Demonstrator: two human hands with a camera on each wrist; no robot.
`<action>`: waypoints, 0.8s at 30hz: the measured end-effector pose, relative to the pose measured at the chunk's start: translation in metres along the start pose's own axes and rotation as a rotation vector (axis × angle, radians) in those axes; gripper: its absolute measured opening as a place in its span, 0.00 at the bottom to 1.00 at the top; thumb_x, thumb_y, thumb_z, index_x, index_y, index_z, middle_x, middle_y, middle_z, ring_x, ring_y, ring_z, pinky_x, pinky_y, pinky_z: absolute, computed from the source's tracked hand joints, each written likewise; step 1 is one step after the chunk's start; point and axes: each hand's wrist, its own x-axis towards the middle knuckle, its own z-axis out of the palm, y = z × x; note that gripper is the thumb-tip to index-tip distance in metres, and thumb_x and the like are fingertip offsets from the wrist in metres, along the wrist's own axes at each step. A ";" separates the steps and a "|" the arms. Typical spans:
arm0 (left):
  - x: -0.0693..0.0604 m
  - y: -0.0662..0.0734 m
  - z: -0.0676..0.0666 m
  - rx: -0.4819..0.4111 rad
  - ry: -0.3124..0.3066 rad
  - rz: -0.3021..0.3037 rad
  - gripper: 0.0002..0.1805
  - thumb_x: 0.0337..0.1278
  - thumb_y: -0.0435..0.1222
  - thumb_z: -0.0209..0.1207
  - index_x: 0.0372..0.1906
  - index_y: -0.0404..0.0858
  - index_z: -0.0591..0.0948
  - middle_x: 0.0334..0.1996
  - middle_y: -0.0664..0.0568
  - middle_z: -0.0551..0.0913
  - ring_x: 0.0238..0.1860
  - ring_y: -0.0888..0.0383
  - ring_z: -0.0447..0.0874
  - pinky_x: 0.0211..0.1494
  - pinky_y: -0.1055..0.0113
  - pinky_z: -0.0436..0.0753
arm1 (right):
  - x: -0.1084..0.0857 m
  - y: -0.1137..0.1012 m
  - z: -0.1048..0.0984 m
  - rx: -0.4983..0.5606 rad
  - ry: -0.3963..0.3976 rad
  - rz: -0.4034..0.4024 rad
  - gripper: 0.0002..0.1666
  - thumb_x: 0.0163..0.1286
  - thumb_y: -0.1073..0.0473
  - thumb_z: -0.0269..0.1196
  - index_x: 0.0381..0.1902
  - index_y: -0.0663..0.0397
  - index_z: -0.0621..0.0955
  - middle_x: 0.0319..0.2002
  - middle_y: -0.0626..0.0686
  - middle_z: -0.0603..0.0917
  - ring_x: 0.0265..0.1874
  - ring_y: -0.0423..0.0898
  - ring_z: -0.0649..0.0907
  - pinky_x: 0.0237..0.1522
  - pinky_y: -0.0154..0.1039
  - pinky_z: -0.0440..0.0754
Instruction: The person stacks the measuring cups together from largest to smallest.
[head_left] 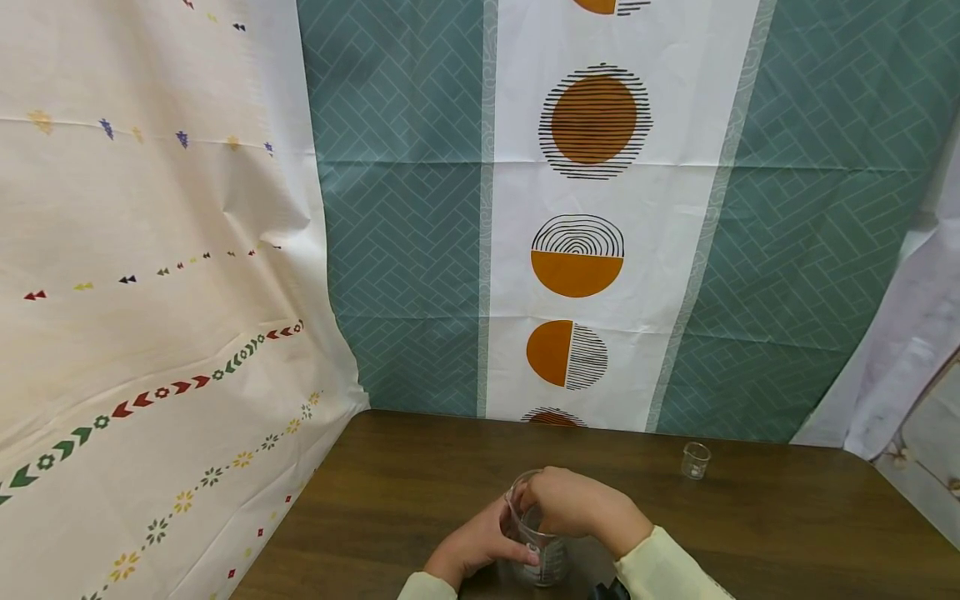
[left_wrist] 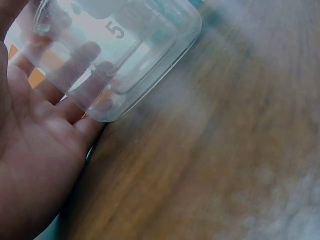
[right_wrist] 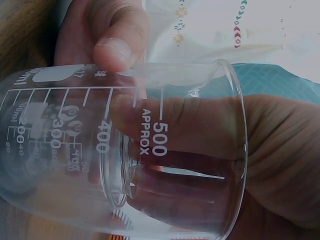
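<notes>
A large clear glass beaker (head_left: 551, 565) with white markings stands near the table's front edge. My left hand (head_left: 480, 543) grips its side, thumb in front; in the left wrist view, the fingers of that hand (left_wrist: 42, 150) show behind the beaker's glass (left_wrist: 155, 37). From above, my right hand (head_left: 588, 504) reaches in through the mouth. Through the beaker wall (right_wrist: 50, 175), the right wrist view shows the right hand (right_wrist: 200, 125) with thumb and fingers around a smaller glass piece (right_wrist: 116, 185), whose round rim lies near the 400 mark.
A small glass beaker (head_left: 696, 461) stands toward the back right of the brown wooden table (head_left: 420, 467). Patterned cloths hang behind the table and on both sides. A small black object (head_left: 609, 592) shows at the bottom edge beside the right sleeve.
</notes>
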 end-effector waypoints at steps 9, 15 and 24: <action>-0.001 0.002 0.001 0.006 0.012 -0.001 0.45 0.50 0.35 0.70 0.72 0.54 0.60 0.71 0.58 0.64 0.68 0.60 0.64 0.67 0.70 0.68 | 0.000 0.000 0.000 -0.011 0.007 0.000 0.13 0.54 0.65 0.72 0.38 0.47 0.88 0.35 0.40 0.87 0.35 0.33 0.81 0.40 0.30 0.81; -0.001 0.004 0.002 0.014 0.015 0.016 0.47 0.50 0.34 0.70 0.72 0.55 0.59 0.73 0.59 0.60 0.71 0.60 0.60 0.70 0.69 0.65 | -0.001 0.000 0.000 -0.013 0.006 0.015 0.13 0.54 0.65 0.71 0.38 0.48 0.88 0.35 0.40 0.87 0.35 0.34 0.81 0.39 0.31 0.81; 0.000 0.003 0.002 -0.005 0.012 0.011 0.46 0.49 0.34 0.70 0.72 0.54 0.59 0.72 0.59 0.62 0.70 0.61 0.62 0.68 0.71 0.67 | 0.000 0.001 0.001 -0.020 0.005 -0.003 0.12 0.54 0.65 0.72 0.37 0.47 0.88 0.33 0.39 0.86 0.33 0.33 0.80 0.38 0.30 0.81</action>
